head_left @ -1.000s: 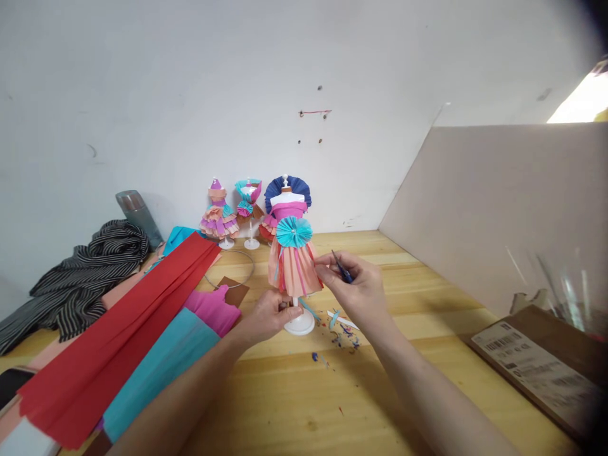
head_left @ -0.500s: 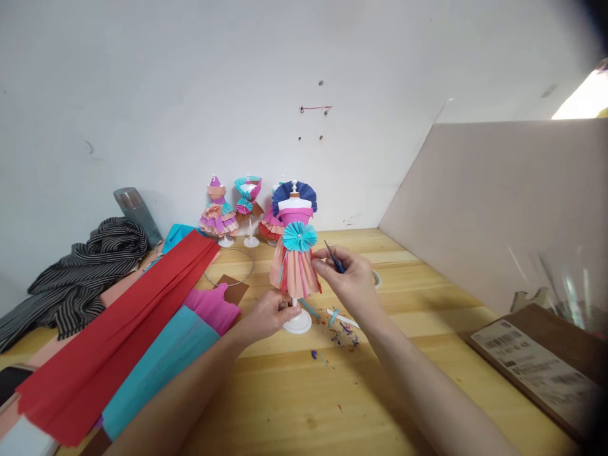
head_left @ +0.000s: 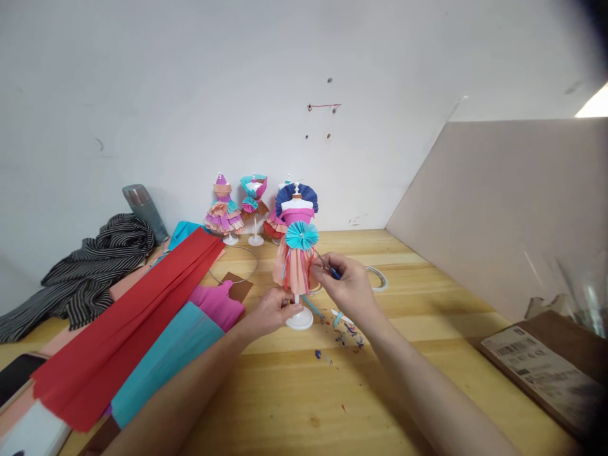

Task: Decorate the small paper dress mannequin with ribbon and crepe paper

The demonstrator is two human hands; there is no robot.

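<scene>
A small white mannequin (head_left: 297,204) on a stand wears a crepe-paper dress: pink bodice, navy pleated collar, turquoise rosette (head_left: 302,235) and peach skirt (head_left: 295,269) with red strips. My left hand (head_left: 273,311) grips the thin stand post, just above its round white base (head_left: 299,319). At the skirt's right edge, my right hand (head_left: 346,283) pinches a slim pointed tool with a dark blue handle (head_left: 335,273). Its fingertips touch the skirt paper there. The fingers hide most of the tool, so its kind is unclear.
Several dressed mannequins (head_left: 224,214) stand by the wall. Crepe paper in red (head_left: 137,323) and turquoise (head_left: 166,361), striped cloth (head_left: 114,253) and a bottle (head_left: 144,209) are at left. Paper scraps (head_left: 350,335), a tape roll (head_left: 379,278) and a cardboard box (head_left: 546,367) lie to the right.
The view has shifted slightly. My right hand has turned, and the tool's tip, which pointed up before, has dropped toward the skirt. My left hand still holds the stand.
</scene>
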